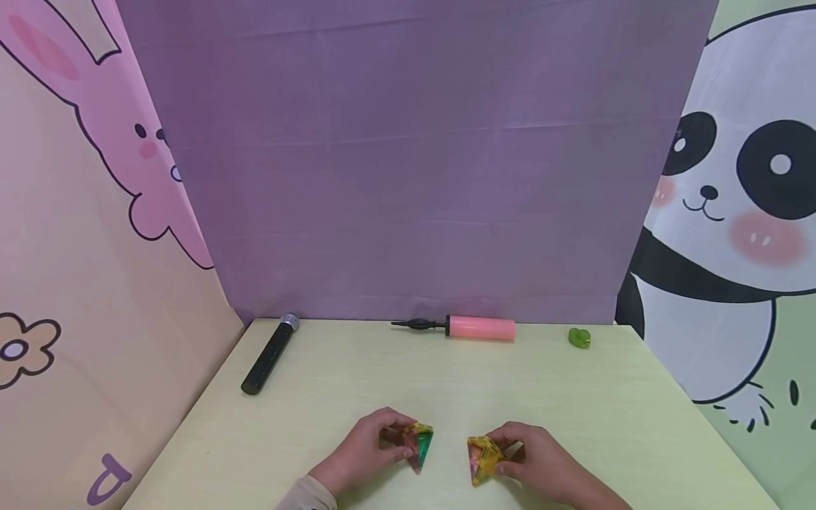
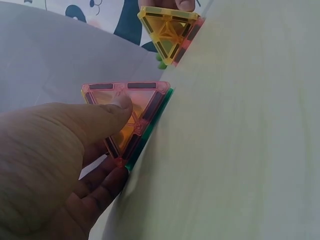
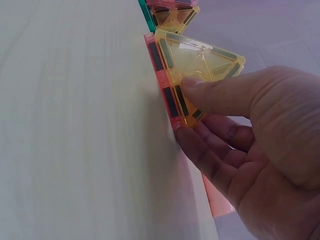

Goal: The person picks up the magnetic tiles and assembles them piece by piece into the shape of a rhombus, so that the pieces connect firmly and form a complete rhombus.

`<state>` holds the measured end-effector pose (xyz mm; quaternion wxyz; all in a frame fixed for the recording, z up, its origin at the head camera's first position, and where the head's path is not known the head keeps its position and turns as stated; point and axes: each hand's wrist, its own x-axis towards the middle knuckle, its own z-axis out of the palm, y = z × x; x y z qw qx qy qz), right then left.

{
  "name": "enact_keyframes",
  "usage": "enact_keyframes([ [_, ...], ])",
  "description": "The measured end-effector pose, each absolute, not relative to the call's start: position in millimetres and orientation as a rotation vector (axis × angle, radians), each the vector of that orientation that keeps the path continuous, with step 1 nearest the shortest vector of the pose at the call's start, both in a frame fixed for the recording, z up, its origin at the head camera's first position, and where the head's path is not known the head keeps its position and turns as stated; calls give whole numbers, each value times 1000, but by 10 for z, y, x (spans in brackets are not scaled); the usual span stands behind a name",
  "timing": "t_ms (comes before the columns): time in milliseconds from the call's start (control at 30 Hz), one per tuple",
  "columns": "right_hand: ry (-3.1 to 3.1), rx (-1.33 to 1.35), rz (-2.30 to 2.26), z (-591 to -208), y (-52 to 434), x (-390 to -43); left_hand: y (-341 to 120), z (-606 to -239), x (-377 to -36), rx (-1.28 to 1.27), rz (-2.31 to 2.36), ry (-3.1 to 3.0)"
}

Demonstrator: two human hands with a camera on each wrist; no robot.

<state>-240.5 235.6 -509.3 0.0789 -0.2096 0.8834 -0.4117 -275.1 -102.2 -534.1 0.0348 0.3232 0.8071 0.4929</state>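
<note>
Between thumb and fingers my left hand (image 1: 370, 450) holds a small pyramid of see-through triangular magnetic tiles (image 1: 418, 445). Its pink, green and yellow sides show in the left wrist view, where the thumb presses on the pink tile (image 2: 145, 102). My right hand (image 1: 542, 459) pinches a second pyramid of magnetic tiles (image 1: 486, 459), with yellow and red sides. In the right wrist view the thumb lies on its yellow tile (image 3: 210, 57). Over the near part of the table the two pyramids face each other, a gap between them. Most fingers behind the tiles are hidden.
A black microphone (image 1: 270, 356) lies on the left of the pale table (image 1: 357, 375). Along the back edge are a pink hand pump (image 1: 481, 327) with a black nozzle and a small green object (image 1: 579, 338). Behind them hangs a purple cloth (image 1: 421, 177).
</note>
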Motion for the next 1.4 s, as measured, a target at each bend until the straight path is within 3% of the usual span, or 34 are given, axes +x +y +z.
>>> enact_keyframes([
  [1400,2526,-656,-1288,-5145,2276,-2388,-752,-5303,-2549,1086,1455,2353],
])
